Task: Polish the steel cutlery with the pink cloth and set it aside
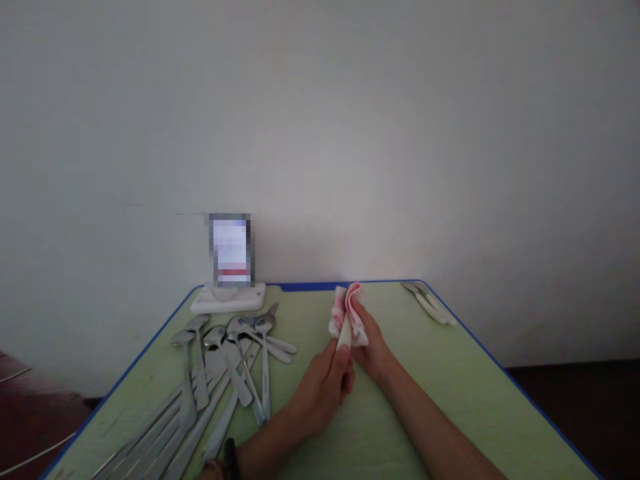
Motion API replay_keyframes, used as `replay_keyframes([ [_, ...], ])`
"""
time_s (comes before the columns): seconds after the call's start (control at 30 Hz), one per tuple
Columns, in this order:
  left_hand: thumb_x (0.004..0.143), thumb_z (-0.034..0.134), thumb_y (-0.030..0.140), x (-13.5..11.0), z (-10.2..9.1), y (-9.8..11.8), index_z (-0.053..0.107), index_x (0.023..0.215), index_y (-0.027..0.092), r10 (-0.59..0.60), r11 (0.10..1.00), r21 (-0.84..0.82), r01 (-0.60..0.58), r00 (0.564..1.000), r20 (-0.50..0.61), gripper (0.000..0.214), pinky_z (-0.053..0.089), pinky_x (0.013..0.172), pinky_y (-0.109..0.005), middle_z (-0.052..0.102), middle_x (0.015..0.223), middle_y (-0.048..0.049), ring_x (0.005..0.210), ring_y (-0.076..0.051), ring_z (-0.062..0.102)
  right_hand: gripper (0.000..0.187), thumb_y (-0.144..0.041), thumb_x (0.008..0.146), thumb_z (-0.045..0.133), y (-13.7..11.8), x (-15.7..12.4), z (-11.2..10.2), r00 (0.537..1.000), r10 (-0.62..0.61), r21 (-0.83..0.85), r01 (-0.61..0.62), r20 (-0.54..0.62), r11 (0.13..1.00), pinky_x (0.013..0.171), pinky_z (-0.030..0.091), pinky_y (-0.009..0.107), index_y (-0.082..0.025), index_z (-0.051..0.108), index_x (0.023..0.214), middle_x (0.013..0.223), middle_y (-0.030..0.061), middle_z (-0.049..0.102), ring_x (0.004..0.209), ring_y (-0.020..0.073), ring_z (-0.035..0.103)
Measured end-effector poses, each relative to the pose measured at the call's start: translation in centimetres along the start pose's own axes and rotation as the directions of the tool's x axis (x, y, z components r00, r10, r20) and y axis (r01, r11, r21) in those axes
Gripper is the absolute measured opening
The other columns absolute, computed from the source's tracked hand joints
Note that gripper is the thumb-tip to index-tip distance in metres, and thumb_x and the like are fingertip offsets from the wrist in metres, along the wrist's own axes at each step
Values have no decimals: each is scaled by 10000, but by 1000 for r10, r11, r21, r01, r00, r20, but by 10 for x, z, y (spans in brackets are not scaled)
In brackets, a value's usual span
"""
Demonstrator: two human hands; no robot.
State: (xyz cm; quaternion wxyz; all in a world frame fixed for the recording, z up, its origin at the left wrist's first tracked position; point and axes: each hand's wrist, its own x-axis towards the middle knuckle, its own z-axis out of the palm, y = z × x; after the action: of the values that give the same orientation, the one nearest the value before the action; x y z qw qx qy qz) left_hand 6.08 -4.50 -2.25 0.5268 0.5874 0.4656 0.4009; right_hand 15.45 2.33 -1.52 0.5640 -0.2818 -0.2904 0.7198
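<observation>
Green, blue-edged table [480, 387]; at its left, heap of steel cutlery [215, 373]; beyond heap, white stand [230, 302] with upright, pixelated device [231, 250] at back; left hand [323, 383] closed on utensil's pale handle [345, 335]; right hand [374, 343] gripping cloth [357, 317], pink and white, folded around utensil's far end, mostly hiding it; utensil held over table, near middle

Cloth [356, 317] mostly hides the held utensil [345, 333]'s far end, and pixelation blurs the screen [231, 248].

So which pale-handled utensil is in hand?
The utensil in the left hand, partly covered by the pink-and-white cloth in the right hand; the other two lie near the table's far right corner.
</observation>
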Motion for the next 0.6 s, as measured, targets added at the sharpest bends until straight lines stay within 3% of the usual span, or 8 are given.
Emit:
replay_keyframes([
  [0.1,868,213,536,1,1,0,395,659,204,-4,999,-38,3,1000,-26,433,291,435,-218,390,499,52,417,-92,346,201,-344,664,641,0,-1,0,998,47,66,-44,-41,997,453,340,217,-178,542,611,492,-51,514,433,79,421],
  [0.2,878,212,505,1,-1,1,398,647,202,2,1000,30,-2,1000,-9,424,290,440,-218,391,493,48,423,-94,351,178,-276,647,640,1,-1,-1,996,51,43,-47,-76,998,457,342,214,-172,529,555,459,-55,489,421,74,401],
  [0.37,883,247,464,0,-3,5,409,636,200,51,974,218,-61,997,52,397,291,463,-226,418,476,43,428,-101,380,112,-231,630,681,1,0,-2,995,10,35,-7,-100,999,505,376,207,-155,599,632,541,-34,563,478,76,454],
  [0.6,881,248,454,-1,-4,9,402,623,206,53,974,216,-63,997,51,390,284,456,-230,404,464,49,421,-103,377,141,-238,636,697,2,1,-1,993,-2,69,10,-116,998,603,430,213,-166,634,739,644,-18,626,569,85,527],
])
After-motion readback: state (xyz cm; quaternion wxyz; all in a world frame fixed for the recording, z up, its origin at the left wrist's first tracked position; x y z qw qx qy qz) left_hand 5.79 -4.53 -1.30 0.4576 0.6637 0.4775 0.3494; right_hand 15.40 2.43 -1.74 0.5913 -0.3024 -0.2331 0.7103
